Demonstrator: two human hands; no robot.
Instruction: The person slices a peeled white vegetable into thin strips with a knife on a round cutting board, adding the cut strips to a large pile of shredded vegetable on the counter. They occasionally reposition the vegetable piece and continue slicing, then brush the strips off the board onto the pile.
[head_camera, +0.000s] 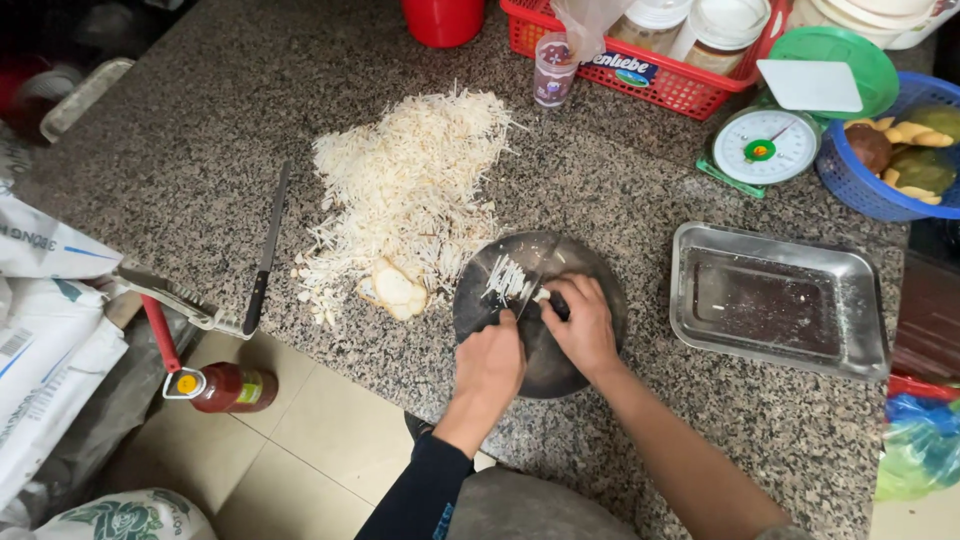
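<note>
A round dark cutting board (560, 370) lies on the speckled granite counter (650, 430). My left hand (489, 362), in a black sleeve, is closed around the handle of a knife (530, 278), and the blade points away over the board. My right hand (582, 326) pinches a small white piece (543, 295) against the board beside the blade. Thin white cut strips (505, 280) lie on the board just beyond the fingers. Left of the board spreads a big pile of the same shredded strips (410, 185), with pale round slices (396, 290) at its near edge.
A long black-handled knife (266, 252) lies left of the pile. A steel tray (780, 300) sits to the right. Behind it stand a kitchen scale (765, 146), a blue basket (872, 185) and a red basket (650, 80). A sauce bottle (226, 388) and sacks (45, 330) sit below the counter edge.
</note>
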